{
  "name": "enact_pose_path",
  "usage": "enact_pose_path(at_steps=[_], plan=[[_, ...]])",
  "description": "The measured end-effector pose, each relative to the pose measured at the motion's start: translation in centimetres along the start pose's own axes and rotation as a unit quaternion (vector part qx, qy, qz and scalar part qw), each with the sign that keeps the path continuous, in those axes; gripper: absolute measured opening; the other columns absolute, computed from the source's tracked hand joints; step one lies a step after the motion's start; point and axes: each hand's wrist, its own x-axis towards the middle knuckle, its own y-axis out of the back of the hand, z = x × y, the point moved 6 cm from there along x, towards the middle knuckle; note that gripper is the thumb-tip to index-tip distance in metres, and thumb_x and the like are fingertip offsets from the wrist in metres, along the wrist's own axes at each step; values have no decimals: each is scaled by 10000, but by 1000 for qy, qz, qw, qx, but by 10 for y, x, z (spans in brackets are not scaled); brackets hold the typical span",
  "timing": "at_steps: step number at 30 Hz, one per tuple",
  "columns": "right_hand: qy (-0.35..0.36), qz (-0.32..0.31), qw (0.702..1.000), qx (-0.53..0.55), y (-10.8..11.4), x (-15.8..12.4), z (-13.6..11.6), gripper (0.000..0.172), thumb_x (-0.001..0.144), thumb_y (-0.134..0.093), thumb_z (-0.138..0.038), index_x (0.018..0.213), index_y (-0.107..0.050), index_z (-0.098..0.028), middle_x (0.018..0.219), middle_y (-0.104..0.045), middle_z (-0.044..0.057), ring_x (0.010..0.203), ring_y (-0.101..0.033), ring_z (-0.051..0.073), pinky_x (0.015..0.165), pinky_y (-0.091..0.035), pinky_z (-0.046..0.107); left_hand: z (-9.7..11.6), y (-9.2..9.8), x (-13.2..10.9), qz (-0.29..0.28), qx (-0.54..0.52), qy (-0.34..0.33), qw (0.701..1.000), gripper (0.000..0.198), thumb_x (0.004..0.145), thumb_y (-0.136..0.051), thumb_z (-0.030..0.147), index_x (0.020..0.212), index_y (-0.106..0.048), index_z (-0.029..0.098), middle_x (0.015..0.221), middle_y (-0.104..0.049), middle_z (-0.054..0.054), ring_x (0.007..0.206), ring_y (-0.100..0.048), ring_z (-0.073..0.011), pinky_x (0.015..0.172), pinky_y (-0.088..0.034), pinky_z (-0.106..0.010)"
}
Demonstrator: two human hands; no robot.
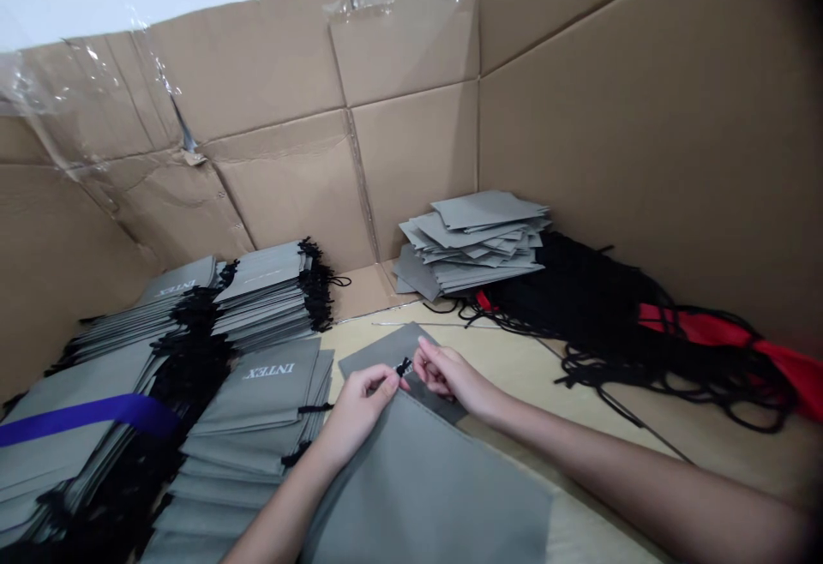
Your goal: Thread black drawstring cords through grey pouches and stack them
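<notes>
My left hand pinches the top corner of a grey fabric pouch, where a small black cord knot sticks up. Just right of that knot is my right hand, its fingers curled together; whether any cord lies between them I cannot make out. The pouch hangs down toward me at the bottom of the view. Behind both hands another grey pouch lies flat on the pale work surface, partly covered by them.
To the left stand several stacks of grey INTEX pouches with black cord ends, one under a purple band. A loose grey pile sits at the back. Black cords with red wraps lie right. Cardboard walls enclose the surface.
</notes>
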Motion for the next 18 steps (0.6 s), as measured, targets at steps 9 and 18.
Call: enact_pose_path(at_steps=[9,18], plan=[[49,-32,991,-124,-7,-7,-1,666,842,-125,-661,653,-515,-155,480,-371,-46,426,-298,89,441,-219,225,7,-9,-2,-38,-1,-39,999,340,849,-431,419,755,-596,136,731,-586,-17,749,-502,-158,700,-387,-229],[59,-30,983,-174,-8,-10,-6,351,882,-381,-472,681,-450,-193,517,-307,-68,471,-279,95,457,-217,218,1,2,0,27,22,-41,999,299,834,-461,413,846,-593,146,799,-593,-17,749,-499,-152,692,-383,-231]])
